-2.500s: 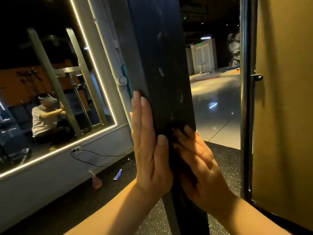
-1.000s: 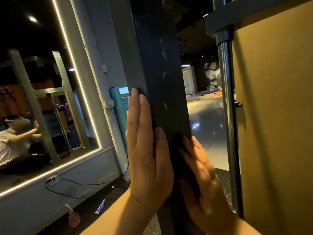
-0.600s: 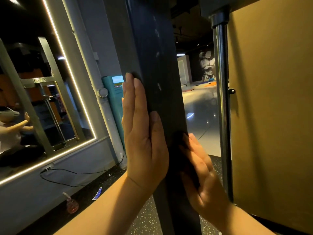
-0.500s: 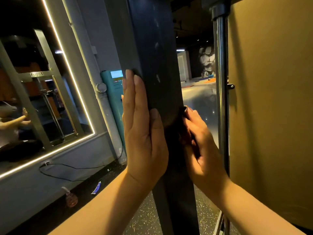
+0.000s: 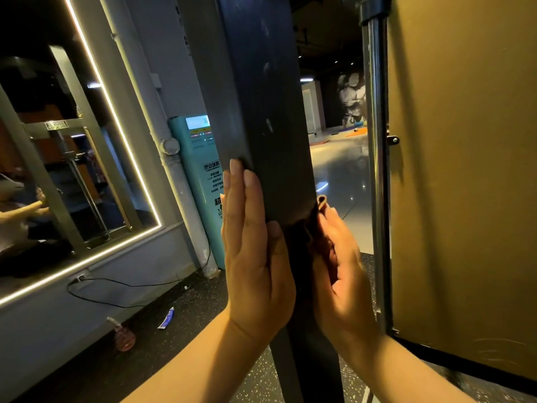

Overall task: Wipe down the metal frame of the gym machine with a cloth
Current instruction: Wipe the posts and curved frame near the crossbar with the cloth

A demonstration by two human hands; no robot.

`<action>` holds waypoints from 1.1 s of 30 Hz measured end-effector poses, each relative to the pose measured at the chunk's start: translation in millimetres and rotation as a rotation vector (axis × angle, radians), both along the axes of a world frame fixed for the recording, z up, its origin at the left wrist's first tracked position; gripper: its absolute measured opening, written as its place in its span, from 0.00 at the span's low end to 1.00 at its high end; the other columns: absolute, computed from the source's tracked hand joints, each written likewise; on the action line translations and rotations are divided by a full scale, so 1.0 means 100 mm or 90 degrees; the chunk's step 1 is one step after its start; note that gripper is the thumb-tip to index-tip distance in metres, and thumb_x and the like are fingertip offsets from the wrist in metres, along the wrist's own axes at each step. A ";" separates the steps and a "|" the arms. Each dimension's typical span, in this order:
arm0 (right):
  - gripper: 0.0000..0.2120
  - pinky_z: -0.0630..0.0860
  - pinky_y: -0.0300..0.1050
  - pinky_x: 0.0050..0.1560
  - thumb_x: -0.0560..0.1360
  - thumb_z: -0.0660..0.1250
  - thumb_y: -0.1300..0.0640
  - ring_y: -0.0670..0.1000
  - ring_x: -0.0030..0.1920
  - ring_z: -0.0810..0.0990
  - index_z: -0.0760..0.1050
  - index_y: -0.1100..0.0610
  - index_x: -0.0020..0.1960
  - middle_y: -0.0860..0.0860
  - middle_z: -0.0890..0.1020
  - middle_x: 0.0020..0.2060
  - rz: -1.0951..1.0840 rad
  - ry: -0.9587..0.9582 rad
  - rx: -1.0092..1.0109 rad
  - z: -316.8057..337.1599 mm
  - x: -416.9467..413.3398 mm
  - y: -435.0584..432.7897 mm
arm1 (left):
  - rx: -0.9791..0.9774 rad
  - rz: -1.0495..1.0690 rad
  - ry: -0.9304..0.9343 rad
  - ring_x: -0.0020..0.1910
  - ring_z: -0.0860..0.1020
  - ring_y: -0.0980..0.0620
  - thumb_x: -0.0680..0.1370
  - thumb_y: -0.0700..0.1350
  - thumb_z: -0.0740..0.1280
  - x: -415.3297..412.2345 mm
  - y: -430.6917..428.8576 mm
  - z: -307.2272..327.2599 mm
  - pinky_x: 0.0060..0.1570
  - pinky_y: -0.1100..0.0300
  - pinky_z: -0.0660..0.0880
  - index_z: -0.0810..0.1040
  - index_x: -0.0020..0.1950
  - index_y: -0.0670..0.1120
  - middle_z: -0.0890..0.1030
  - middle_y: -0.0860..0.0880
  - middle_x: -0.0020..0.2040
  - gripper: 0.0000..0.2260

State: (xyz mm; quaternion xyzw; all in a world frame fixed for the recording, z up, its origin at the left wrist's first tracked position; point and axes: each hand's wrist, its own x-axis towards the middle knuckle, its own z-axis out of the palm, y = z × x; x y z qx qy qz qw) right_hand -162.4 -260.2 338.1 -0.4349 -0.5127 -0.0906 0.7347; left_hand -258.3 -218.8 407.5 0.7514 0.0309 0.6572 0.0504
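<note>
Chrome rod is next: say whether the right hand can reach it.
Probably yes: the right hand, gripping the cloth against the black post, has open air between it and the chrome rod.

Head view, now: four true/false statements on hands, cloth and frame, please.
1. The left hand lies flat on the black frame post, fingers straight. True.
2. The right hand holds the dark cloth at the post's right edge. True.
3. The right hand grips the chrome rod. False: the rod stands apart, to its right.
4. The pink spray bottle hangs on the post. False: it is on the floor, left of the post.
</note>
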 end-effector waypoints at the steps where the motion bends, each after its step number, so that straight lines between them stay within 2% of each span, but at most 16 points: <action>1: 0.25 0.65 0.62 0.76 0.84 0.58 0.56 0.55 0.80 0.61 0.61 0.55 0.80 0.50 0.64 0.80 0.000 0.026 0.006 0.02 -0.02 0.02 | -0.005 -0.005 0.000 0.84 0.51 0.41 0.85 0.38 0.54 0.00 0.02 0.00 0.81 0.38 0.52 0.52 0.81 0.42 0.53 0.52 0.83 0.24; 5: 0.27 0.62 0.64 0.77 0.86 0.55 0.45 0.58 0.80 0.61 0.59 0.54 0.82 0.54 0.65 0.79 0.054 -0.025 -0.011 -0.05 -0.16 0.01 | -0.027 -0.012 -0.019 0.83 0.55 0.42 0.84 0.38 0.56 -0.01 0.00 0.00 0.79 0.37 0.58 0.55 0.81 0.43 0.57 0.49 0.83 0.25; 8: 0.27 0.61 0.58 0.79 0.84 0.58 0.53 0.55 0.81 0.60 0.59 0.55 0.81 0.52 0.63 0.80 -0.023 -0.096 -0.009 0.11 -0.02 -0.02 | -0.035 0.014 -0.033 0.81 0.59 0.47 0.83 0.39 0.58 -0.03 -0.02 0.02 0.79 0.44 0.61 0.58 0.81 0.43 0.60 0.47 0.81 0.25; 10: 0.26 0.61 0.63 0.78 0.84 0.56 0.54 0.57 0.81 0.59 0.58 0.57 0.81 0.54 0.62 0.80 -0.006 -0.083 -0.005 0.43 0.06 -0.02 | -0.021 0.025 -0.041 0.79 0.61 0.48 0.83 0.39 0.59 -0.05 -0.02 0.16 0.78 0.46 0.63 0.61 0.80 0.40 0.62 0.43 0.77 0.24; 12: 0.26 0.62 0.65 0.76 0.84 0.56 0.54 0.57 0.81 0.60 0.57 0.56 0.81 0.55 0.62 0.80 0.000 -0.073 0.010 0.72 0.05 0.01 | 0.000 0.033 -0.044 0.78 0.62 0.43 0.84 0.37 0.60 -0.02 0.00 0.39 0.77 0.42 0.63 0.62 0.79 0.36 0.61 0.37 0.77 0.23; 14: 0.26 0.62 0.65 0.77 0.84 0.56 0.53 0.57 0.81 0.59 0.57 0.56 0.81 0.56 0.62 0.80 -0.025 -0.087 0.024 0.82 -0.03 0.00 | 0.009 0.028 -0.037 0.80 0.58 0.40 0.84 0.36 0.58 -0.01 0.01 0.58 0.80 0.44 0.58 0.60 0.79 0.32 0.57 0.34 0.79 0.23; 16: 0.26 0.63 0.67 0.76 0.85 0.57 0.52 0.60 0.81 0.59 0.59 0.59 0.80 0.57 0.62 0.80 -0.044 -0.144 0.039 0.67 -0.07 0.00 | 0.009 0.020 -0.031 0.83 0.54 0.41 0.84 0.35 0.56 0.02 0.02 0.65 0.82 0.48 0.54 0.57 0.80 0.31 0.54 0.36 0.81 0.24; 19: 0.25 0.63 0.69 0.75 0.86 0.56 0.52 0.62 0.81 0.58 0.60 0.61 0.79 0.54 0.61 0.81 -0.030 -0.197 0.039 0.41 -0.03 -0.02 | -0.012 -0.008 -0.020 0.84 0.53 0.43 0.84 0.35 0.56 0.02 -0.01 0.62 0.82 0.47 0.53 0.54 0.81 0.32 0.54 0.38 0.83 0.25; 22: 0.24 0.62 0.69 0.76 0.84 0.59 0.59 0.62 0.81 0.58 0.62 0.66 0.77 0.59 0.62 0.80 -0.034 -0.215 0.043 0.60 0.10 -0.02 | -0.018 -0.012 -0.015 0.84 0.52 0.44 0.84 0.35 0.56 0.01 0.01 0.63 0.82 0.49 0.52 0.54 0.81 0.34 0.54 0.38 0.83 0.25; 27: 0.23 0.64 0.62 0.76 0.84 0.58 0.57 0.57 0.81 0.60 0.62 0.61 0.78 0.56 0.64 0.79 -0.058 -0.172 0.052 1.03 0.02 -0.02 | -0.016 -0.018 -0.018 0.84 0.51 0.45 0.86 0.37 0.55 0.02 0.02 0.62 0.82 0.49 0.54 0.54 0.81 0.36 0.53 0.40 0.84 0.24; 31: 0.24 0.60 0.61 0.79 0.85 0.57 0.55 0.58 0.82 0.55 0.61 0.59 0.79 0.52 0.60 0.81 -0.039 -0.264 0.025 0.74 0.02 -0.04 | -0.025 -0.025 -0.032 0.84 0.55 0.48 0.84 0.37 0.57 0.00 0.00 0.60 0.81 0.54 0.56 0.57 0.81 0.37 0.56 0.41 0.84 0.25; 33: 0.24 0.61 0.62 0.78 0.85 0.58 0.56 0.58 0.82 0.56 0.62 0.61 0.78 0.54 0.61 0.81 -0.060 -0.292 0.033 0.87 0.14 -0.03 | -0.025 -0.016 -0.053 0.82 0.58 0.52 0.82 0.36 0.60 -0.02 0.02 0.64 0.80 0.57 0.58 0.62 0.80 0.39 0.61 0.43 0.82 0.25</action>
